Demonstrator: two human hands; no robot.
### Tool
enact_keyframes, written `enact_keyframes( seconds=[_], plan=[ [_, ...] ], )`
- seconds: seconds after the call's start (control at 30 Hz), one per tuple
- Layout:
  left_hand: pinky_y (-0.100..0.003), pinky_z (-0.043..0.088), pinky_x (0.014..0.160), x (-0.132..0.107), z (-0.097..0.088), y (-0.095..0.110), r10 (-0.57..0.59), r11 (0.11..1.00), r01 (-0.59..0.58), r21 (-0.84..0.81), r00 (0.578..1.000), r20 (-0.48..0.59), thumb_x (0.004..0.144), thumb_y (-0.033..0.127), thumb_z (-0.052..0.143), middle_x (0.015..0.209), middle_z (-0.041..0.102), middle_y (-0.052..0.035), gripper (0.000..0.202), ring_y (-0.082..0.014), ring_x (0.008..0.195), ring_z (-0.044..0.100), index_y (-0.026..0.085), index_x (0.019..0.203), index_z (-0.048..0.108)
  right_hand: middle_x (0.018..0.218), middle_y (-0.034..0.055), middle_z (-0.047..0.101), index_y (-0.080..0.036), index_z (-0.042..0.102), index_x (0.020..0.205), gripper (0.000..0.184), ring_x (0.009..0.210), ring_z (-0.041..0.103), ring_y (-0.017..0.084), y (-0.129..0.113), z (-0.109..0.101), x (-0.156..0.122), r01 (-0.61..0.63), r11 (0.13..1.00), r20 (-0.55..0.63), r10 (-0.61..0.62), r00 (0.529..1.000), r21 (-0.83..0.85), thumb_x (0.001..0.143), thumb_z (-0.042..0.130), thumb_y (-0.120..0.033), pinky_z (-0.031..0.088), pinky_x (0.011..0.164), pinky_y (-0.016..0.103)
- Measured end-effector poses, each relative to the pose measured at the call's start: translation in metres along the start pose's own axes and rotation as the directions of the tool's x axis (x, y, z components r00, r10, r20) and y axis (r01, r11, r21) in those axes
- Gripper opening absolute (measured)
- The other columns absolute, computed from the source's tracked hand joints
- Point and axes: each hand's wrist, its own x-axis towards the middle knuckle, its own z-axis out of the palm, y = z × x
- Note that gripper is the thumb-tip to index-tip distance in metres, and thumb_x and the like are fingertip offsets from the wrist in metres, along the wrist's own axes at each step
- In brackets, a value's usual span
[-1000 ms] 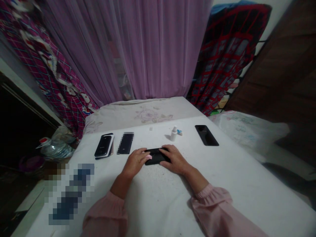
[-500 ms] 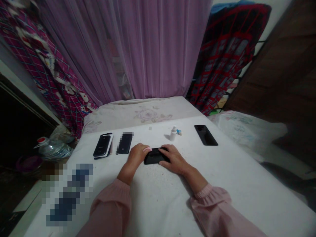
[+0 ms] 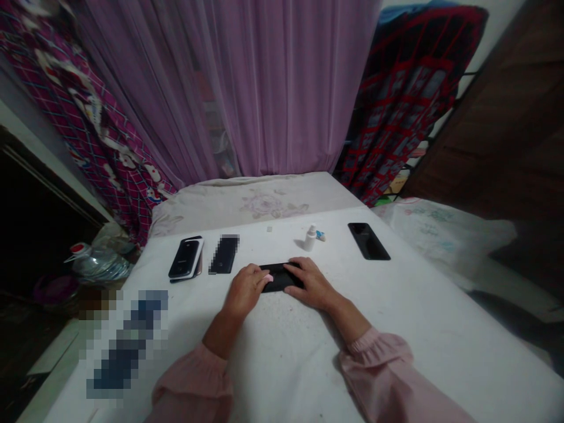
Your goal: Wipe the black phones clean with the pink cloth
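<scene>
A black smartphone [image 3: 279,278] lies sideways on the white cloth, in front of me. My right hand [image 3: 311,283] grips its right end, thumb on the near edge and fingers on the far edge. At the phone's left end, my left hand [image 3: 245,288] is closed on a small pink cloth [image 3: 268,278], pressed against the phone's surface. Most of the pink cloth is hidden under the fingers. Beyond the phone stands a small white spray bottle [image 3: 310,238], beside a little blue and white item [image 3: 321,235] that I cannot make out.
On the left are a stack of phones [image 3: 187,258] and a single dark phone [image 3: 225,254]. Another black phone [image 3: 369,241] lies at the right. A tiny pale square [image 3: 269,229] sits farther back. Off the table's left side stands a plastic water bottle [image 3: 92,263]. A blurred-out patch covers the near left.
My left hand has shifted with the pink cloth from the phone's far left corner nearer to me, toward its middle. My right hand keeps its grip on the phone.
</scene>
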Motion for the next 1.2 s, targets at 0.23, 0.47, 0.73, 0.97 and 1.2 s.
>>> enact_keyframes(
  seconds=[0.23,0.47,0.73,0.97,1.2],
  plan=[
    [-0.031,0.046,0.086,0.001,-0.003,0.002,0.015,1.000,-0.015,-0.011,1.000,0.007,0.094,0.030,0.056,0.097,0.068,-0.0042,0.018,-0.0200,0.094,0.062,0.023,0.101,0.071,0.130,0.0175,0.054,-0.022,0.059,0.132,0.056,0.116,0.051,0.033,0.001,-0.001,0.000,0.011,1.000,0.006,-0.011,1.000,0.006,0.081,0.071,-0.042,0.045,0.098,0.054],
    [-0.027,0.046,0.080,0.015,-0.003,0.005,-0.091,0.996,0.091,-0.022,0.996,-0.015,0.092,0.029,0.056,0.099,0.064,-0.0041,0.013,-0.0176,0.091,0.062,0.023,0.093,0.067,0.130,0.0173,0.054,-0.022,0.059,0.132,0.057,0.117,0.050,0.033,0.002,0.001,0.000,0.006,1.000,0.011,-0.005,1.000,-0.005,0.081,0.071,-0.044,0.044,0.098,0.055],
    [-0.027,0.043,0.073,0.029,-0.004,0.001,-0.170,0.985,0.170,0.006,0.985,-0.002,0.090,0.029,0.058,0.088,0.069,-0.0018,0.010,-0.0187,0.084,0.063,0.023,0.092,0.065,0.128,0.0181,0.054,-0.020,0.060,0.131,0.056,0.115,0.050,0.033,0.003,0.002,0.000,0.016,1.000,-0.004,-0.016,1.000,-0.011,0.082,0.070,-0.045,0.044,0.098,0.055],
    [-0.029,0.042,0.077,0.022,-0.003,0.003,-0.132,0.991,0.132,0.011,0.991,-0.007,0.092,0.029,0.053,0.091,0.069,-0.0039,0.013,-0.0211,0.089,0.062,0.022,0.093,0.065,0.128,0.0167,0.054,-0.022,0.060,0.131,0.056,0.116,0.050,0.032,0.003,0.002,0.000,0.016,1.000,-0.004,-0.016,1.000,-0.002,0.081,0.072,-0.044,0.044,0.099,0.054],
    [-0.030,0.043,0.085,0.008,-0.016,-0.004,0.004,0.998,0.002,-0.064,0.995,0.099,0.088,0.026,0.056,0.095,0.072,-0.0007,0.009,-0.0205,0.091,0.062,0.023,0.086,0.065,0.129,0.0193,0.053,-0.018,0.059,0.131,0.056,0.117,0.050,0.033,0.002,0.000,0.000,0.035,0.999,0.004,-0.035,0.999,0.024,0.083,0.070,-0.045,0.043,0.099,0.054]
  ],
)
